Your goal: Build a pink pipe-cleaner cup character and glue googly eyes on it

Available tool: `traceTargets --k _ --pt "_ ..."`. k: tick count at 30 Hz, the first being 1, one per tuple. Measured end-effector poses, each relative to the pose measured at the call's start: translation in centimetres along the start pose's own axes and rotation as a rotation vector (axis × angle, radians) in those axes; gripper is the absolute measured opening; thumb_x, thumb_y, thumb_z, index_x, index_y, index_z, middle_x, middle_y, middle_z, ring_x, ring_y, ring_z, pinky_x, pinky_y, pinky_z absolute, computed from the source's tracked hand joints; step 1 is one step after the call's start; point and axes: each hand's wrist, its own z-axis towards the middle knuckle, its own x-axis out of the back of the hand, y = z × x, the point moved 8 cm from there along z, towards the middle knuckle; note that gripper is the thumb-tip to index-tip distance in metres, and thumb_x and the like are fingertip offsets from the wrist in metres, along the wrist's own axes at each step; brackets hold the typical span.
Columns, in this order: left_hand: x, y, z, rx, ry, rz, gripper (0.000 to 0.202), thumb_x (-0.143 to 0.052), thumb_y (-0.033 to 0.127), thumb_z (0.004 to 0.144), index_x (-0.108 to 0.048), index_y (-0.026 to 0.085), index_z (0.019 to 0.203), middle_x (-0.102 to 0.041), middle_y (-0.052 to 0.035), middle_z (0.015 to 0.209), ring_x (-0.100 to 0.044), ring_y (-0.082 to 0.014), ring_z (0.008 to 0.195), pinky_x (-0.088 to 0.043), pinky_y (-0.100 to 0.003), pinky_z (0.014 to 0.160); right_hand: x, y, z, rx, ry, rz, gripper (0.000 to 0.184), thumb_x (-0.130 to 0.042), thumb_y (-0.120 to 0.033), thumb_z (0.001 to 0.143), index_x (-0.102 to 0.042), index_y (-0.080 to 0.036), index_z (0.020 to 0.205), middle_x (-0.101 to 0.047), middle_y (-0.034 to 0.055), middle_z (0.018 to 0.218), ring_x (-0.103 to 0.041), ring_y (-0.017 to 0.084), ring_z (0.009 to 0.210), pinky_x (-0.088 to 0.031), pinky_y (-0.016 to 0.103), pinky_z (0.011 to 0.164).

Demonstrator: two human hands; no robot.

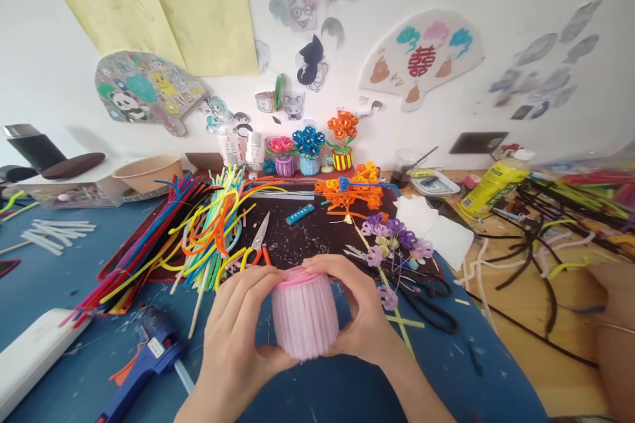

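Observation:
Between my two hands is a small flowerpot (305, 317) made of pale pink pipe cleaners, with a darker pink band round its top. My left hand (243, 324) grips its left side, fingers at the upper rim and thumb low down. On the right side, my right hand (360, 307) holds it the same way, fingertips on the rim and thumb near the base. The pot is held nearly upright. Just beyond it lie orange-handled scissors (260, 241). To the left rests a blue glue gun (153, 353) with a glue stick in it.
Bundles of coloured pipe cleaners (213, 225) lie at left. Purple pipe-cleaner flowers (397, 238) and black-handled scissors (426, 297) are at right. Finished flowerpots (308, 152) stand by the wall. A yellow bottle (496, 182) lies tilted at right. Another person's arm (615, 337) shows at the right edge.

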Motion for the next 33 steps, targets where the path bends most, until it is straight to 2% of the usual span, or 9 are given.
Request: traceTargets --k 6,10,16,22,25,27,33 --pt "-1.1 -0.4 -0.2 0.087 -0.061 -0.096 0.056 -0.069 0.024 0.062 -0.05 0.021 0.114 -0.064 -0.0096 0.105 -0.063 -0.027 0.097 -0.051 -0.035 0.082 0.5 0.5 0.0 -0.027 0.038 -0.017 0.064 -0.088 -0.031 0.051 -0.062 -0.029 0.109 -0.064 0.0036 0.103 -0.062 0.026 0.092 -0.05 0.036 0.078" --pt "-1.5 -0.6 -0.3 0.137 -0.039 -0.158 0.06 -0.063 0.024 0.053 -0.051 0.022 0.112 -0.063 -0.0073 0.1 -0.063 -0.0263 0.09 -0.051 -0.034 0.076 0.7 0.8 0.0 -0.065 0.041 -0.02 0.063 -0.086 -0.029 0.046 -0.062 -0.027 0.104 -0.063 0.0018 0.097 -0.06 0.023 0.083 -0.048 0.034 0.072" --pt "-1.7 -0.7 0.0 0.208 -0.054 -0.202 0.058 -0.058 0.021 0.051 -0.051 0.023 0.109 -0.061 -0.0056 0.1 -0.062 -0.0249 0.089 -0.051 -0.034 0.075 0.9 1.0 0.1 -0.109 0.043 -0.021 0.062 -0.086 -0.028 0.045 -0.062 -0.027 0.102 -0.062 0.0002 0.093 -0.06 0.022 0.081 -0.047 0.032 0.072" --pt "-1.8 -1.3 0.1 0.228 -0.041 -0.215 0.055 -0.057 0.017 0.058 -0.049 0.022 0.113 -0.061 -0.0072 0.107 -0.061 -0.0254 0.1 -0.052 -0.035 0.082 -0.1 2.0 0.1 -0.247 -0.032 0.119 0.073 -0.087 -0.027 0.053 -0.059 -0.027 0.12 -0.063 0.0049 0.12 -0.06 0.027 0.11 -0.046 0.035 0.093" --pt "-2.4 -1.2 0.1 0.238 -0.075 -0.29 0.058 -0.057 0.015 0.063 -0.048 0.023 0.119 -0.061 -0.0077 0.114 -0.06 -0.0256 0.107 -0.051 -0.037 0.089 -0.1 2.1 0.1 -0.269 -0.005 0.123 0.064 -0.086 -0.023 0.051 -0.062 -0.025 0.11 -0.067 0.0029 0.106 -0.063 0.024 0.098 -0.048 0.032 0.084" --pt "-2.9 -1.2 -0.2 0.304 -0.084 -0.386 0.059 -0.055 0.013 0.065 -0.048 0.025 0.122 -0.062 -0.0064 0.115 -0.062 -0.0241 0.106 -0.052 -0.035 0.088 0.0 2.1 0.2 -0.267 0.026 0.128 0.061 -0.085 -0.022 0.049 -0.063 -0.025 0.105 -0.067 0.0012 0.098 -0.063 0.023 0.091 -0.048 0.03 0.079" --pt "-3.6 -1.6 -1.3 0.489 0.036 -0.576 0.053 -0.06 0.019 0.061 -0.056 0.024 0.114 -0.065 -0.0026 0.106 -0.065 -0.0235 0.095 -0.052 -0.035 0.085 -0.1 2.4 0.1 -0.285 0.023 0.146 0.059 -0.084 -0.022 0.048 -0.064 -0.024 0.103 -0.067 0.002 0.096 -0.063 0.023 0.088 -0.047 0.03 0.076"
